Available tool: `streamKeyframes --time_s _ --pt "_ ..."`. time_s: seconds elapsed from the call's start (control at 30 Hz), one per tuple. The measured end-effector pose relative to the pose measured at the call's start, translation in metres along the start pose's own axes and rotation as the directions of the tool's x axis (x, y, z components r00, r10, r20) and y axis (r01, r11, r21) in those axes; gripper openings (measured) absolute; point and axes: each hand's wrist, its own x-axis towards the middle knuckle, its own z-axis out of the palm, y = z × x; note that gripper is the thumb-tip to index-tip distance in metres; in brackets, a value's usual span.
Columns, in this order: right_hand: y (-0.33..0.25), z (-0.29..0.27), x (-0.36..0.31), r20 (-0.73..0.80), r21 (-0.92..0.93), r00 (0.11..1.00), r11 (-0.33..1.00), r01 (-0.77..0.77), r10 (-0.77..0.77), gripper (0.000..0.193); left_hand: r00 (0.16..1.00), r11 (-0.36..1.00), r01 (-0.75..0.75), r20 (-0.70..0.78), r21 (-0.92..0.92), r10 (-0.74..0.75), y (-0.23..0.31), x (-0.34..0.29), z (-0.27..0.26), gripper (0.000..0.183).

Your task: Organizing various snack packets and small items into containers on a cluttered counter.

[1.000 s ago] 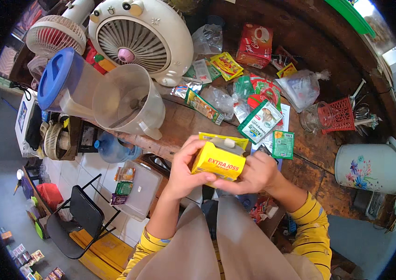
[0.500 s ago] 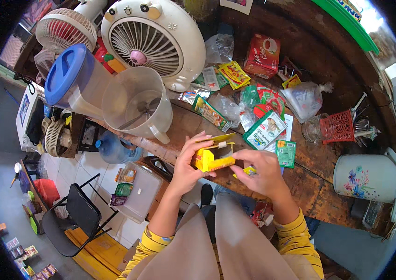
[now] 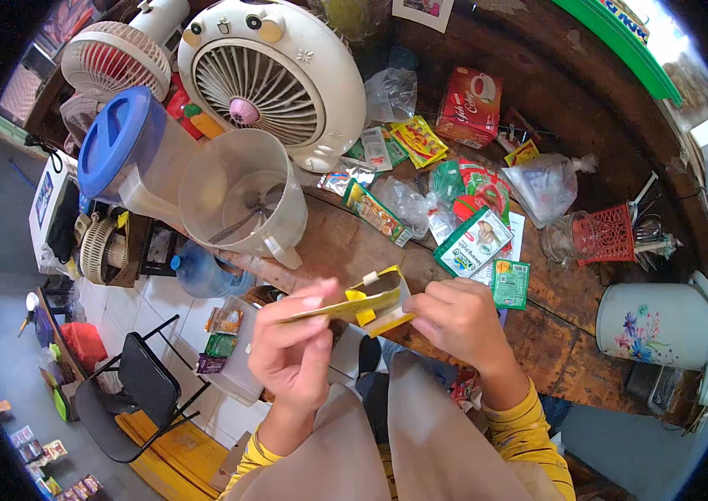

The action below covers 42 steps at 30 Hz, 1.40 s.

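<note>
While both hands pinch the yellow carton [image 3: 352,306], it seems to be being flattened or opened.
The left hand [image 3: 294,355] grips one end, the right hand [image 3: 460,321] the other, above the wooden table [image 3: 345,242]; next, likely firm pressing along its folds. Beyond stands a clear pitcher [image 3: 245,200].

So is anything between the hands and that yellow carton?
Nothing visible. The left hand and right hand both pinch the yellow carton directly, holding it flattened above the wooden counter.
</note>
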Motion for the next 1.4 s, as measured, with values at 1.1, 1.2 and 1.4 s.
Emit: streamKeyframes --time_s 1.1,1.2,1.4 --pt "-0.017 0.006 -0.010 -0.074 -0.077 0.997 0.997 0.019 -0.025 0.018 0.800 0.898 -0.152 0.585 0.412 -0.132 -0.025 0.040 -0.005 0.034" --pt "-0.018 0.006 -0.009 -0.069 -0.088 0.997 0.996 0.028 -0.034 0.018 0.769 0.894 -0.173 0.624 0.414 -0.140 -0.028 0.043 -0.002 0.034" --pt "-0.019 0.010 -0.007 -0.096 -0.076 0.995 0.997 0.029 -0.037 0.019 0.765 0.919 -0.214 0.642 0.332 -0.053 -0.026 0.047 -0.004 0.030"
